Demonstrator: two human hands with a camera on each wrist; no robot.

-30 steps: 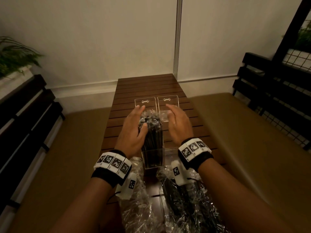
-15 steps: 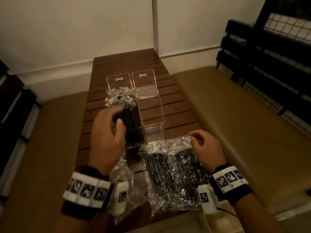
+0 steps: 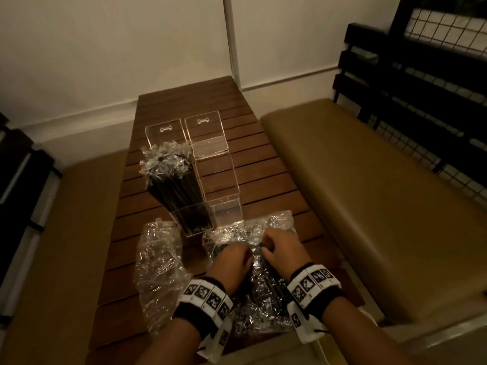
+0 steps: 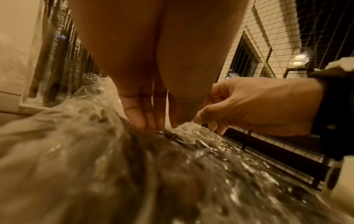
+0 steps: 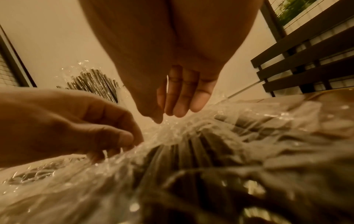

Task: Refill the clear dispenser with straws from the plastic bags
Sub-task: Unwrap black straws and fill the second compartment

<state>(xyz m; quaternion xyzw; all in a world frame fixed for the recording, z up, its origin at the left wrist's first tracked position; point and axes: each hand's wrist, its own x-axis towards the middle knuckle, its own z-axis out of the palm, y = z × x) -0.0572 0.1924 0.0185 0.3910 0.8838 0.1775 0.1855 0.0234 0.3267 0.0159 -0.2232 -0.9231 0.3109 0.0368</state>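
A clear two-compartment dispenser point(image 3: 222, 180) lies on the wooden slatted table point(image 3: 189, 106) with both lids open. Its left compartment holds black straws point(image 3: 179, 191) with crinkled wrap at their top; the right compartment is empty. Just in front of it lies a plastic bag of black straws point(image 3: 263, 306). My left hand point(image 3: 232, 259) and right hand point(image 3: 282, 248) meet at the bag's far end. In the left wrist view my left hand point(image 4: 153, 121) and my right hand point(image 4: 239, 109) each pinch the film. The right wrist view shows my right hand point(image 5: 172, 109) over the bag point(image 5: 210, 151).
A crumpled empty plastic bag point(image 3: 158, 272) lies left of the full one. Tan bench cushions flank the table on the right point(image 3: 369, 193) and the left point(image 3: 66, 246). Dark slatted backrests point(image 3: 421, 88) and a wire grid stand at the right; a wall is behind.
My left hand has let go of the straws in the dispenser and come back to the bag. My right hand has shifted from the bag's right corner to its middle, next to the left.
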